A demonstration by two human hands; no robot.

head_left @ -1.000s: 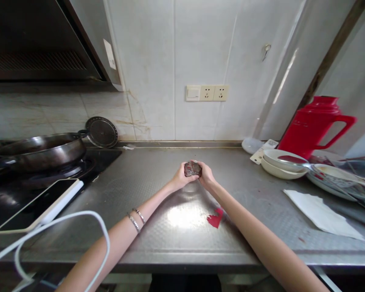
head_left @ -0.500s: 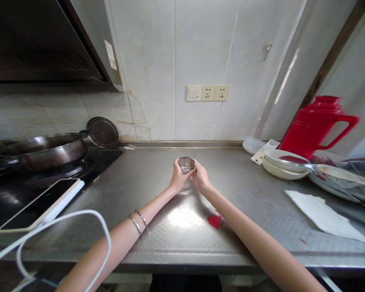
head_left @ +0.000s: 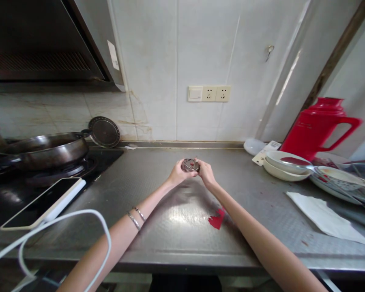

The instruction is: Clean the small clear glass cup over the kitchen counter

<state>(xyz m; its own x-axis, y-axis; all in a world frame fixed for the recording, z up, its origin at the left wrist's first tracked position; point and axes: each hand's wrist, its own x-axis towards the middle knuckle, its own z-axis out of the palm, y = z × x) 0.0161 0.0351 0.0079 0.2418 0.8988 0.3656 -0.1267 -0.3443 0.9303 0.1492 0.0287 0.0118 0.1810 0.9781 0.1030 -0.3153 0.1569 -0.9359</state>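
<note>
Between my two hands, over the middle of the steel counter (head_left: 134,182), is a small round object (head_left: 190,165). It is dark and shiny with a crisscross pattern on top and a spot of red; its exact kind I cannot make out. My left hand (head_left: 178,174) grips its left side, with the thumb along the near edge. Closed on the right side is my right hand (head_left: 206,172). Fingers on the far side are partly hidden. A torn red scrap (head_left: 215,219) lies on the counter beside my right forearm.
Left, a steel pan (head_left: 48,150) sits on the stove, with a phone (head_left: 39,205) and white cable (head_left: 88,211) nearer me. To the right stand a red thermos jug (head_left: 314,127), stacked bowls (head_left: 284,172) and white paper (head_left: 325,217). Sockets (head_left: 209,93) are on the wall.
The round object has tipped between my hands, so its patterned top looks darker and faces me differently. Both hands have shifted slightly, the right one a little to the right. The view has moved slightly.
</note>
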